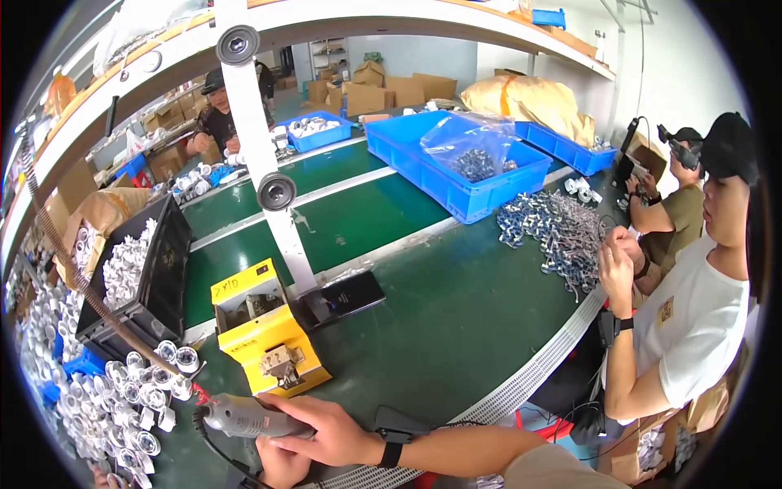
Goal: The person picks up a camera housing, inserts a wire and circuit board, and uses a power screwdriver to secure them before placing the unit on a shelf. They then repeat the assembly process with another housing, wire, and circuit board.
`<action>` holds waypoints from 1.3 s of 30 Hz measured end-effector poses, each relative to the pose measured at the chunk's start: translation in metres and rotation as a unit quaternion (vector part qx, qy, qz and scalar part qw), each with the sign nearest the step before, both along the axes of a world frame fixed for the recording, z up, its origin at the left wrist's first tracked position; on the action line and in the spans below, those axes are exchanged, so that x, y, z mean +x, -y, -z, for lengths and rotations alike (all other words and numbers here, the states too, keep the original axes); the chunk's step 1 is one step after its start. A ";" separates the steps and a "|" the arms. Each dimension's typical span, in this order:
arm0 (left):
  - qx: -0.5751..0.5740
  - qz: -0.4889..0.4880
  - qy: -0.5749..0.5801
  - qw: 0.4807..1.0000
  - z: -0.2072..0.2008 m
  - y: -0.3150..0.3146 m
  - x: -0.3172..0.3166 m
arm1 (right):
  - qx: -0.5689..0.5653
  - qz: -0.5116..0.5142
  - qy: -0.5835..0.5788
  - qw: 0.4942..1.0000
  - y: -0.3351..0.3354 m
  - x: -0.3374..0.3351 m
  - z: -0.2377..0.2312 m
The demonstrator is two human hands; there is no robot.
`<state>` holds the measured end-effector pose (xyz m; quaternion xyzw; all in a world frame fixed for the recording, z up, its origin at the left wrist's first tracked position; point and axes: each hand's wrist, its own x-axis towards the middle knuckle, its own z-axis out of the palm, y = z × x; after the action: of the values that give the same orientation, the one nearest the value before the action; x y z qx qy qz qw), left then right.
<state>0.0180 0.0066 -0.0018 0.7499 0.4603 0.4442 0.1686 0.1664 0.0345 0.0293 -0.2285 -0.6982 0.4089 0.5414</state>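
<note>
My right hand [338,432] is closed around a grey power screwdriver [257,416], which lies nearly level at the near edge of the bench. A black cord and a coiled hanging line [94,301] meet the tool's left end; its other end is hidden by my hand. Just below, my left hand [281,464] looks curled, and the lower picture edge cuts it off. Whatever lies in its fingers is hidden. Beyond my hands stands a yellow box-shaped device [273,342] with a metal fitting [281,366] on its front. Next to it rests a black phone [342,297].
White and clear round parts [122,407] are heaped on the left by a black crate [167,277]. A white post [265,163] rises behind the yellow device. Blue bins [456,194] and a pile of small metal parts [554,232] lie right, where co-workers [676,326] sit.
</note>
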 end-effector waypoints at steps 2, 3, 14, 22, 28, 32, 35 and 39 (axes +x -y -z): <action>0.003 -0.004 0.028 1.000 0.003 -0.001 0.002 | -0.005 -0.013 -0.003 1.000 0.000 0.001 -0.001; -0.024 -0.004 0.044 0.999 0.004 0.001 0.002 | -0.003 0.005 -0.007 1.000 0.002 0.002 -0.004; -0.041 0.022 0.046 0.998 0.008 -0.002 -0.005 | 0.045 0.052 0.034 0.997 0.000 0.000 -0.002; -0.029 0.014 -0.026 0.999 -0.003 0.004 -0.013 | 0.055 0.036 0.003 0.998 -0.001 -0.007 0.007; -0.029 0.007 0.089 0.996 0.033 -0.004 -0.014 | 0.043 0.058 0.028 0.997 0.001 -0.003 0.004; -0.020 0.024 -0.052 0.998 0.005 0.002 -0.017 | 0.038 0.042 0.022 0.998 0.004 -0.005 0.003; -0.001 0.010 -0.041 0.999 0.004 0.003 -0.014 | 0.057 0.047 -0.003 0.997 0.004 -0.006 0.007; -0.008 0.008 -0.051 0.999 0.008 0.001 -0.019 | 0.050 0.042 0.022 0.998 0.001 -0.008 0.009</action>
<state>-0.0007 0.0054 -0.0101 0.7740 0.4657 0.4003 0.1542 0.1579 0.0334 0.0204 -0.2393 -0.7194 0.3457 0.5530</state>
